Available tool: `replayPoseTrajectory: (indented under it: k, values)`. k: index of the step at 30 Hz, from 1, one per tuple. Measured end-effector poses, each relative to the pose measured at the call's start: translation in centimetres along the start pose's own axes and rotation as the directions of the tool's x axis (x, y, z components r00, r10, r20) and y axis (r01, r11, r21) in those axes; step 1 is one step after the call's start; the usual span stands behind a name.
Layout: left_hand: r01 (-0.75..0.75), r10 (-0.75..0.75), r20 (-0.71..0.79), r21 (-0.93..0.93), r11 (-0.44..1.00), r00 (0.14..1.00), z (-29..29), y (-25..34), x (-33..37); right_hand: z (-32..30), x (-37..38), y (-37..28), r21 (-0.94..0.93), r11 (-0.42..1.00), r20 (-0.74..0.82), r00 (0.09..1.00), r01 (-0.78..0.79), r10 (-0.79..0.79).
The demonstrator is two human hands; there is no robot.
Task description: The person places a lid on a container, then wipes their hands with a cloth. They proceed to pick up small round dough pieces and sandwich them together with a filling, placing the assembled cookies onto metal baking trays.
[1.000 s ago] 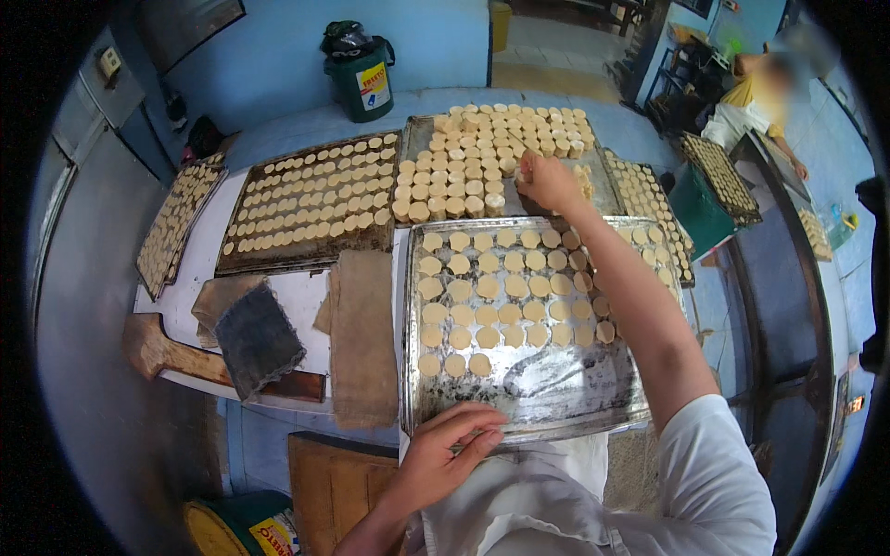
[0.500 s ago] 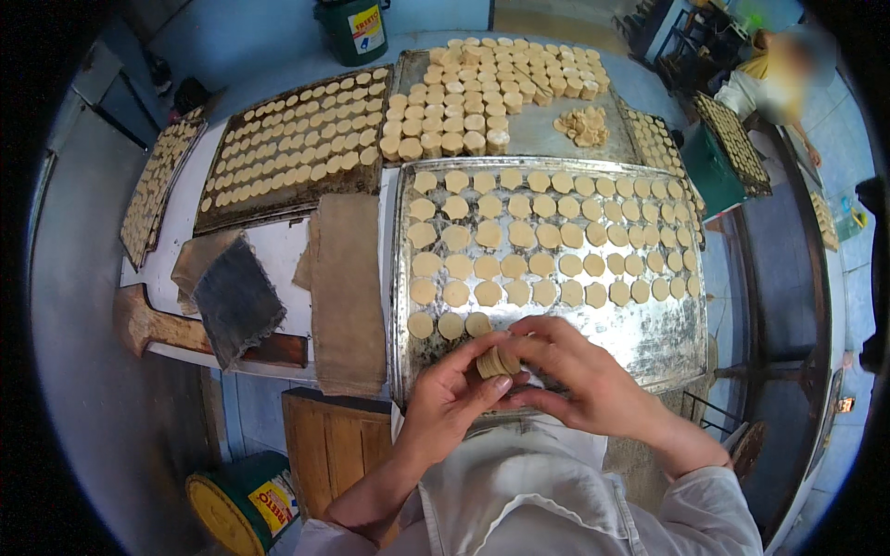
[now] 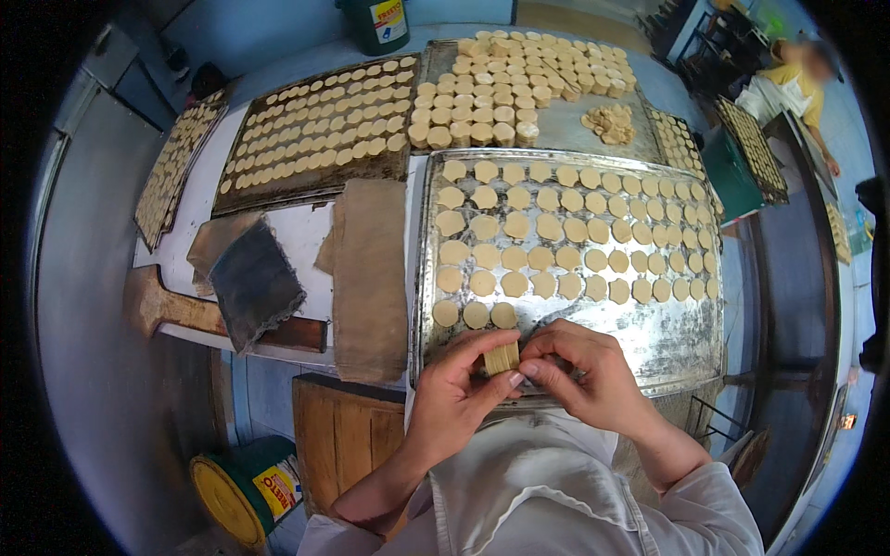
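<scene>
My left hand (image 3: 445,394) is closed round a short stack of pale dough discs (image 3: 502,358), with its fingers over the top and its thumb below. The stack lies on its side, so the thin layers show as lines. At its right end, my right hand (image 3: 593,375) has thumb and forefinger pinched together against the discs; whether a single disc is between them is hidden. Both hands are over the near edge of a metal tray (image 3: 640,324). Rows of flat dough discs cover its far part, and the nearest row has three discs (image 3: 476,315) at the left.
Behind the tray are many stacked dough discs (image 3: 477,111) and a heap of scraps (image 3: 609,123). At the left lie another filled tray (image 3: 315,130), a brown cloth (image 3: 369,278), a dark cloth (image 3: 255,283) and a wooden-handled tool (image 3: 181,306). Someone in yellow (image 3: 805,93) stands far right.
The stack has turned in my left hand, and its layered side now faces up. My right fingers have moved from over the stack to its right end. The whole view has shifted slightly.
</scene>
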State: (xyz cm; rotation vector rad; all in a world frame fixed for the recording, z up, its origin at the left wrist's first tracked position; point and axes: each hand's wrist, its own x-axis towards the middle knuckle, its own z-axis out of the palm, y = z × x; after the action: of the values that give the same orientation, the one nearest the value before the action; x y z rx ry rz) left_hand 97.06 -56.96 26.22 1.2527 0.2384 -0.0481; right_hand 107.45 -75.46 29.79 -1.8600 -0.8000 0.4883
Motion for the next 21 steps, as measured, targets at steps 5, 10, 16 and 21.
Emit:
replayPoseTrajectory:
  k: [5, 10, 16, 21]
  values:
    - [-0.017, 0.017, -0.015, 0.013, 1.000, 1.000, -0.5, 0.2, -0.3, 0.2, 0.7, -0.2, 0.002, 1.000, 0.063, 0.998, -0.006, 0.006]
    - [0.028, -0.031, -0.033, -0.114, 0.993, 0.999, -0.5, -0.1, -0.2, -0.1, 1.3, 1.9, -0.091, 0.990, -0.085, 0.991, -0.111, 0.104]
    - [0.028, -0.028, 0.004, -0.103, 0.994, 1.000, -0.3, -0.4, 0.1, -0.8, 0.4, 1.3, -0.145, 0.988, -0.019, 0.998, -0.063, 0.060]
    - [0.042, -0.039, 0.050, -0.078, 0.996, 0.998, 0.7, -0.3, 0.5, 0.0, -0.2, 2.6, -0.074, 0.994, -0.206, 0.977, -0.078, 0.061]
